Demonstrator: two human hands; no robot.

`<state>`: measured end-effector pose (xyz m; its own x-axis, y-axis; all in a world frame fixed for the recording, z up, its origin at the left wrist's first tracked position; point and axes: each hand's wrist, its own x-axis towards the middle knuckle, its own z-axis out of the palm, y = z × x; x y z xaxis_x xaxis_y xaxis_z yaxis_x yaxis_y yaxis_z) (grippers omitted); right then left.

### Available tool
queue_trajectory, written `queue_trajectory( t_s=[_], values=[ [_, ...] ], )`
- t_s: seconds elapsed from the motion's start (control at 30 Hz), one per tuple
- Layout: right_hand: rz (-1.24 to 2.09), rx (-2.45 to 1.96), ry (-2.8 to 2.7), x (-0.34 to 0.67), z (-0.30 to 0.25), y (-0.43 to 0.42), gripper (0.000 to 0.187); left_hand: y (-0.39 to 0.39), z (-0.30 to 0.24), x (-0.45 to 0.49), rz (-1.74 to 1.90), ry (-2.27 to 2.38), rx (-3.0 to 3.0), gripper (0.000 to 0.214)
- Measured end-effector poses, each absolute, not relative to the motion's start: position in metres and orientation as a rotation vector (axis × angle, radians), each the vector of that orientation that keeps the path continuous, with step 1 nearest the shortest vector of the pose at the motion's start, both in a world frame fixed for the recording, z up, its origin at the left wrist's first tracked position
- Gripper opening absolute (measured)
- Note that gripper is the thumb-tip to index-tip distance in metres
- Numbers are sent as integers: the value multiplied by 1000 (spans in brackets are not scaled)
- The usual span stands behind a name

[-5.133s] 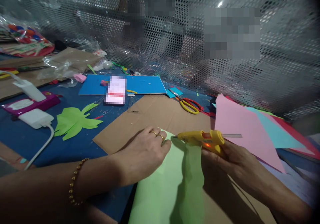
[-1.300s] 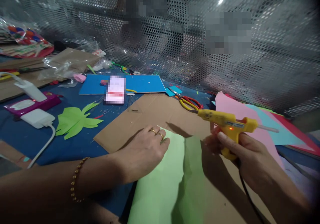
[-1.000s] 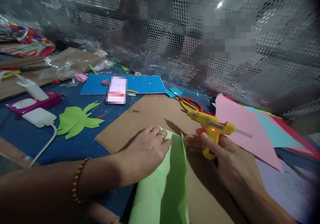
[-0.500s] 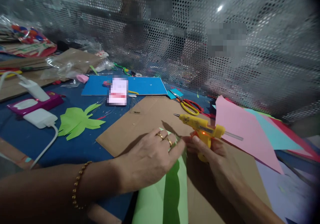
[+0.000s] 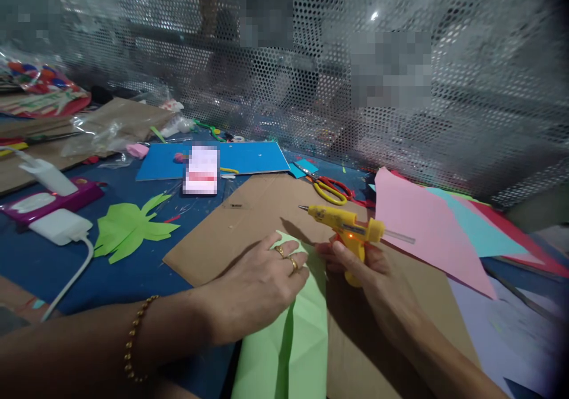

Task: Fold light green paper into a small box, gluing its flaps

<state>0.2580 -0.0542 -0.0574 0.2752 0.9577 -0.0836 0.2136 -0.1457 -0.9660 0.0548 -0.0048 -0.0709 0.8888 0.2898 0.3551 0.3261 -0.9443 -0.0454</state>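
My left hand (image 5: 260, 286) lies over a light green sheet of paper (image 5: 306, 340) that is curved like a roll, its fingers bent and pressed onto the far part. Two gold rings and a beaded bracelet are on this hand and wrist. My right hand (image 5: 371, 271) is wrapped round the handle of a yellow hot glue gun (image 5: 342, 218), held just above and to the right of the paper. The gun's nozzle points left, a small orange light glows, and a clear glue stick sticks out behind. Brown cardboard (image 5: 240, 221) lies underneath.
Left on the blue table are a green paper cutout (image 5: 133, 227) and a purple power strip (image 5: 57, 203) with white plugs. Beyond stand a phone (image 5: 202, 171) and a blue board (image 5: 253, 155). Scissors (image 5: 331, 191) and coloured sheets (image 5: 427, 227) lie right. Perforated metal rises behind.
My left fingers have drawn back from beside the right hand and now press the paper further left. The glue gun stays held, and the whole view has shifted slightly.
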Motion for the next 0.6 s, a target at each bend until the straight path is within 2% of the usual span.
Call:
queue_trajectory(
  t_s=[0.13, 0.37, 0.6],
  values=[
    [1007, -1556, -1086, 260, -58, -53, 43, -4, -70, 52, -551, -489, -2998, 20],
    [1058, -1337, -1041, 272, -38, -58, 35, 4, -76, 51, -613, -501, -3055, 40],
    [848, -1350, -1097, 318, 1, -111, 26, 10, -104, 56, -818, -485, -2935, 41]
  ],
)
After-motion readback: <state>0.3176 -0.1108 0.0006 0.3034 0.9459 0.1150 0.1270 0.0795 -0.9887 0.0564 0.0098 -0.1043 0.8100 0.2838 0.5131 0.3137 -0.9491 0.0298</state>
